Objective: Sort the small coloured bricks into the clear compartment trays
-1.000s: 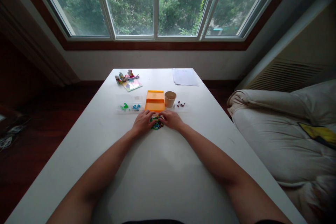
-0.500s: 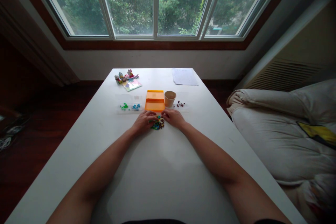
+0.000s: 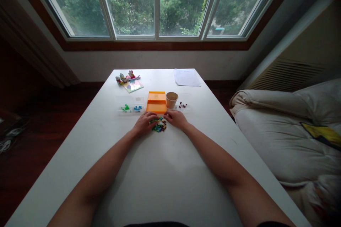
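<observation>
A mixed heap of tiny coloured building pieces (image 3: 160,126) lies on the white table, with green, blue, yellow and dark brown among them. My left hand (image 3: 144,122) rests at the heap's left edge, fingers stretched over it and thumb apart. From the right, my right hand (image 3: 176,118) reaches the heap's far side with its fingers bent together; whatever is between the tips is too small to make out. Just beyond the hands stands an orange open box (image 3: 156,106). Green pieces (image 3: 125,107) and blue pieces (image 3: 137,108) sit in a clear tray on the left.
A paper cup (image 3: 172,100) stands right of the orange box, beside dark brown pieces (image 3: 182,105) in another clear tray. Toy figures (image 3: 128,77) and a colourful booklet (image 3: 134,86) lie at the far left, paper sheets (image 3: 187,77) at the far right. A sofa (image 3: 277,131) flanks the table (image 3: 165,184).
The fingers of my left hand have shifted slightly at the heap, and a few pieces there lie differently. My right hand stays nearly in place. The view has moved a little.
</observation>
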Demonstrator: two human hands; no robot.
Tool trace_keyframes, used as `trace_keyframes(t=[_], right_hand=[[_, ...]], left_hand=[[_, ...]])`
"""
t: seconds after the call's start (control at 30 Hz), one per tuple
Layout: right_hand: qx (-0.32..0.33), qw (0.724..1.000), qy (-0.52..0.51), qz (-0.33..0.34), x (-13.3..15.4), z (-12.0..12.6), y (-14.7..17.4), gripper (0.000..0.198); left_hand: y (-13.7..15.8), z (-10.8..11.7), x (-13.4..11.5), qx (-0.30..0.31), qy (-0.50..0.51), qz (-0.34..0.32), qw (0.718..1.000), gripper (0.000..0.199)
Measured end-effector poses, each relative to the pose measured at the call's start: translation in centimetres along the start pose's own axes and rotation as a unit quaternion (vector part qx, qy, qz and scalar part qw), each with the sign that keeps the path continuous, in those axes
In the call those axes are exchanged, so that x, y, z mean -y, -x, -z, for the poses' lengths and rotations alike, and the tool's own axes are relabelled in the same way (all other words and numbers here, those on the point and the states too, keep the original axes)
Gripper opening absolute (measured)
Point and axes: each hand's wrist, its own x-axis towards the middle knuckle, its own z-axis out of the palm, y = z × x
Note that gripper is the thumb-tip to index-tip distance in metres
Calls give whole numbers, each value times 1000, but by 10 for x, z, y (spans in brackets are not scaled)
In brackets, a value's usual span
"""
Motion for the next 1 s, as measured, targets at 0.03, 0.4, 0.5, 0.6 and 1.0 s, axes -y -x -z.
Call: trace_keyframes(t=[0.03, 0.4, 0.5, 0.6, 1.0], right_hand=[[5, 1000, -5, 6, -1, 1, 0, 16], [46, 997, -3, 56, -4, 6, 0, 28], [30, 998, -4, 48, -5, 3, 0, 24], [25, 999, -10, 44, -6, 1, 0, 22], [10, 998, -29, 54, -10, -2, 0, 15]], left_hand=[[0, 0, -1, 1, -6, 3, 1000, 27], [0, -6, -6, 1, -32, 32, 999, 35], [0, -6, -3, -1, -11, 11, 1000, 29], [1, -5, -2, -1, 15, -13, 1000, 24], [0, -2, -5, 17, 33, -38, 999, 12]])
